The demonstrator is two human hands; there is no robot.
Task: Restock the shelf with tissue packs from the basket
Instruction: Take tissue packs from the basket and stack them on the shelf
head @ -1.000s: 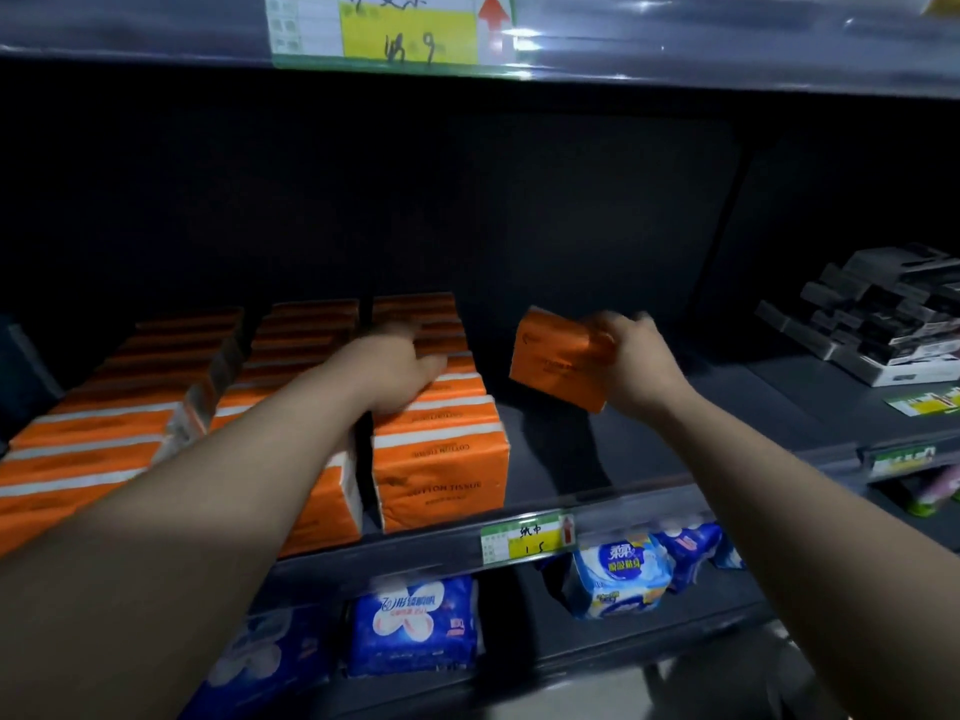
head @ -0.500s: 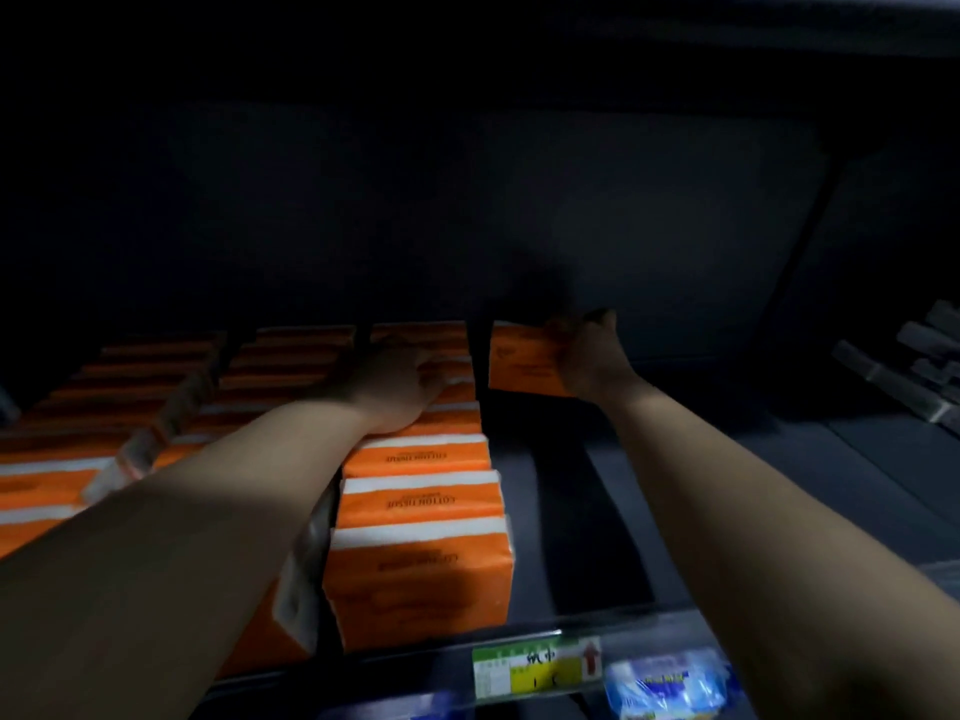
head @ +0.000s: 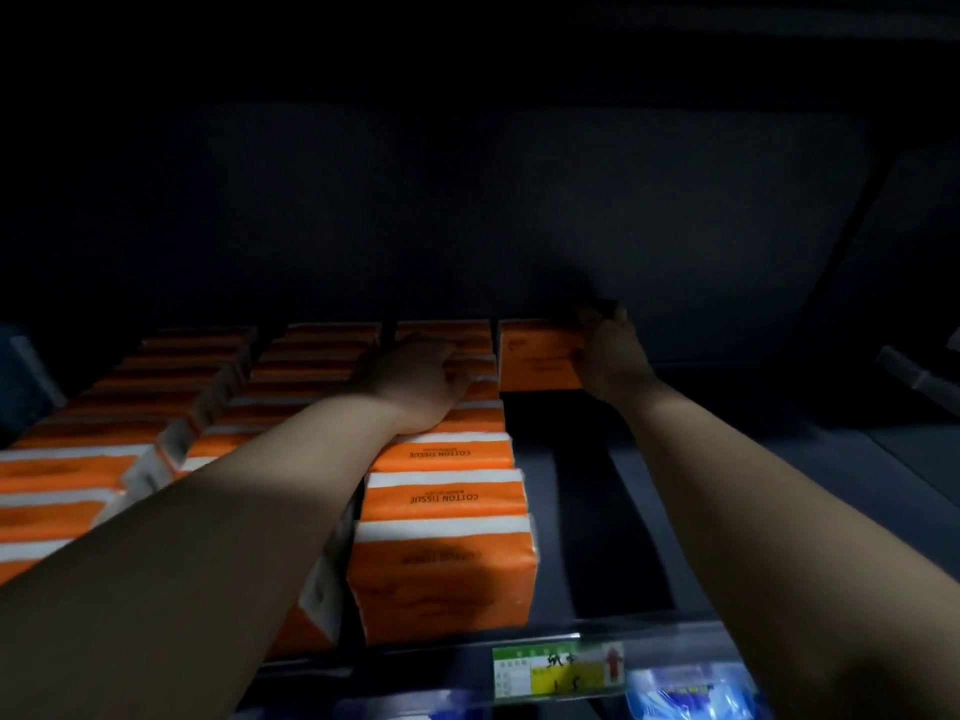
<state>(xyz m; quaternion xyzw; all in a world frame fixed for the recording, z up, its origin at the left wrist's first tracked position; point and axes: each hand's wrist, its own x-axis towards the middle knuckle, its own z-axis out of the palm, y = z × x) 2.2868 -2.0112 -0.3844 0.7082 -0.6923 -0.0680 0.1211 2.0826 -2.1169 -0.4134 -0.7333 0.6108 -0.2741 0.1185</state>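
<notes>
Several rows of orange and white tissue packs [head: 441, 496] stand on the dark shelf [head: 613, 511], running from front to back. My right hand [head: 608, 350] grips one orange tissue pack [head: 535, 356] at the very back of the shelf, upright, just right of the rightmost full row. My left hand [head: 415, 381] lies flat on top of that row, fingers spread over the packs near the back. The basket is out of view.
Bare shelf floor stretches right of the rows toward a dim shelf divider [head: 914, 376]. A green and yellow price tag [head: 558, 672] sits on the shelf's front rail. Blue packages [head: 691, 693] show on the shelf below. The shelf above is close overhead.
My right hand has carried the orange pack deeper, to the back wall beside the last row. My head has moved in closer under the upper shelf. The left hand stays on the row.
</notes>
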